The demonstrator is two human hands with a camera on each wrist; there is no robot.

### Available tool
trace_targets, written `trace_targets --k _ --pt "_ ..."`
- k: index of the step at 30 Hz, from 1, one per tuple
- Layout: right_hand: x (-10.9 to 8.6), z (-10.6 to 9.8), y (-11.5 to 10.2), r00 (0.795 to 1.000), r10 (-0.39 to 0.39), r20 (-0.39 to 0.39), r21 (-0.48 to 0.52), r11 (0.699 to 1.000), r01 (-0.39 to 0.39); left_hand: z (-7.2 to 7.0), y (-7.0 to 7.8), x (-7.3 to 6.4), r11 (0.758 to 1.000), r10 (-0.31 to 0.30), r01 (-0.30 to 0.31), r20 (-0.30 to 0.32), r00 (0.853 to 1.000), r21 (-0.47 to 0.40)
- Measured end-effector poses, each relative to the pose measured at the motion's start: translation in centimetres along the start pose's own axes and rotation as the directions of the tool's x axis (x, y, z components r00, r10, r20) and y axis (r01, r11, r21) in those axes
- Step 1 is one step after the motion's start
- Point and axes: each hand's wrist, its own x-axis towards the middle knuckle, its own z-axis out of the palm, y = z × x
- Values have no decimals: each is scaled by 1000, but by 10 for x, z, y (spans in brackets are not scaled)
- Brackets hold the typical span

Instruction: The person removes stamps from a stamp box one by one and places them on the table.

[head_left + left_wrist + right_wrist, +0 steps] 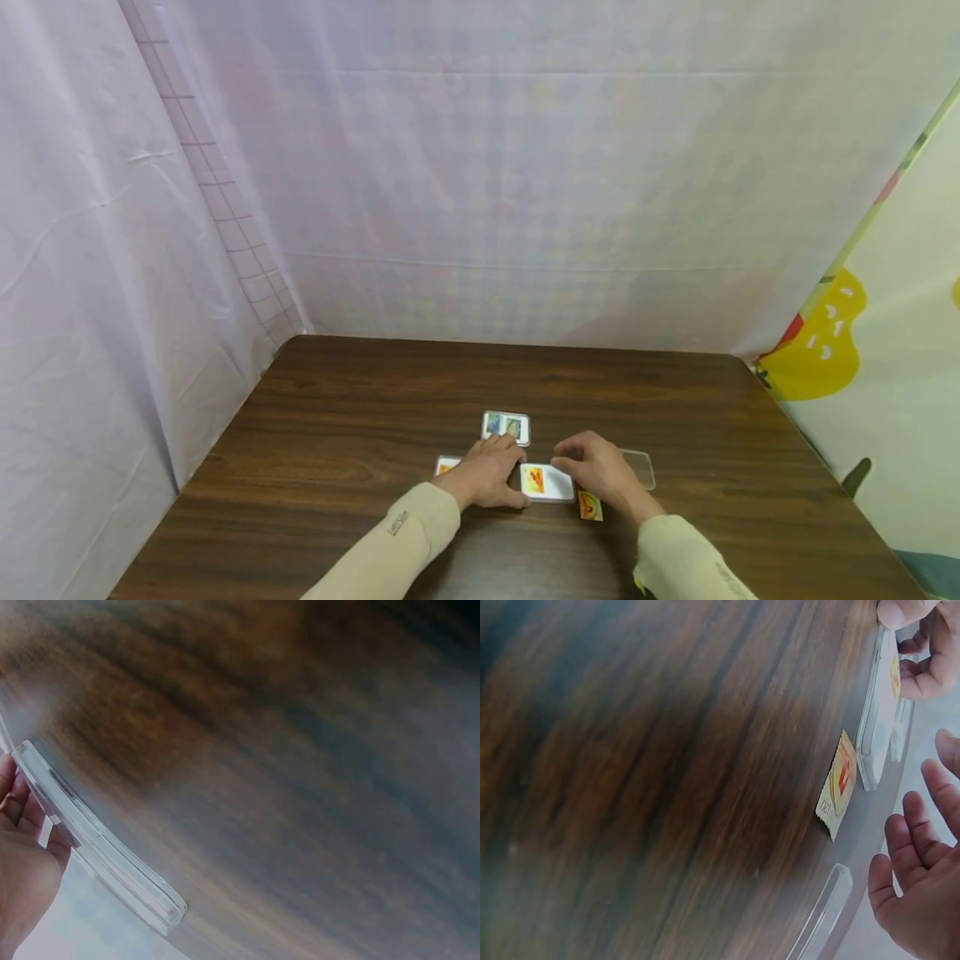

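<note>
A flat clear case with a white insert [556,487] lies on the table, an orange-and-yellow stamp at its left part. My left hand [487,472] holds this case at its left end, thumb at the near edge and fingers at the far edge. Over the case's right end hovers my right hand [597,468]; in the right wrist view its fingers [900,840] are loosely bent with nothing between them. Below that hand a loose yellow-and-red stamp [590,506] with toothed edges lies on the wood. A clear plastic cover [642,470] lies to its right, partly hidden by the right hand.
Another stamp case [447,463] sits left of the left hand, partly covered by it. Farther back is a case with two bluish-green pictures [506,427]. The dark wooden table [360,392] is bounded by white curtains [480,208] behind and at left.
</note>
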Motion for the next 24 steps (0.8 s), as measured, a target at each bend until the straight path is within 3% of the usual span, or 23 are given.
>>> trace_targets --k 10,24 --pt "9 15 2 990 -143 -13 -39 989 143 -1 1 -1 1000 0 0 -8 1000 9" --pt "9 22 -3 987 -159 -13 -71 985 157 2 -1 0 1000 -13 13 11 1000 3"
